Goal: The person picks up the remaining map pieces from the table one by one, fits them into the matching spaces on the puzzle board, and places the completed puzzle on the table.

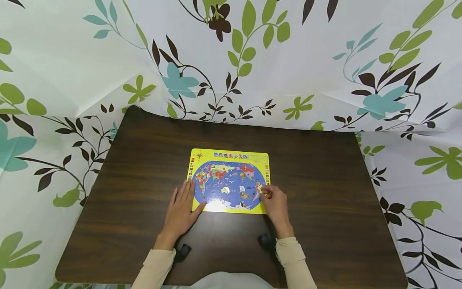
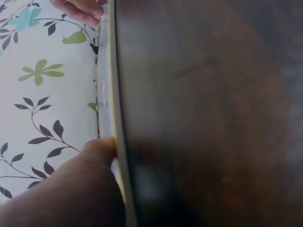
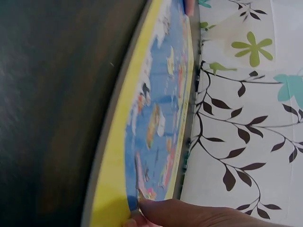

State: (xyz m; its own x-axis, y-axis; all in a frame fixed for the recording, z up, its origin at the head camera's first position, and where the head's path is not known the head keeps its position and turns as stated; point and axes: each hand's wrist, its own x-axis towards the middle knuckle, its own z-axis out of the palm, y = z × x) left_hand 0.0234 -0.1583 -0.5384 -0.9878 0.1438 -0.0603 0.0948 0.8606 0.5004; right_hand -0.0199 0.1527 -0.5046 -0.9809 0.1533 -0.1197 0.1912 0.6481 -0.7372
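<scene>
A world map puzzle board (image 1: 231, 156) with a yellow border and blue ocean lies flat on the table. My left hand (image 1: 180, 210) rests on its left edge, fingers extended and thumb spread along the near-left border. At the board's right edge, my right hand (image 1: 276, 204) pinches a small pink and yellow map puzzle piece (image 3: 140, 177) between thumb and fingers. The piece stands tilted at the map's right side; its lower part is hidden by the thumb. In the left wrist view only part of the left hand (image 2: 90, 161) shows at the board's edge.
The dark wooden table (image 1: 325, 192) stretches around the board on all sides. A white cloth (image 1: 288, 72) printed with leaves and flowers hangs behind it and at its sides. Dark straps (image 1: 183, 253) sit at both wrists.
</scene>
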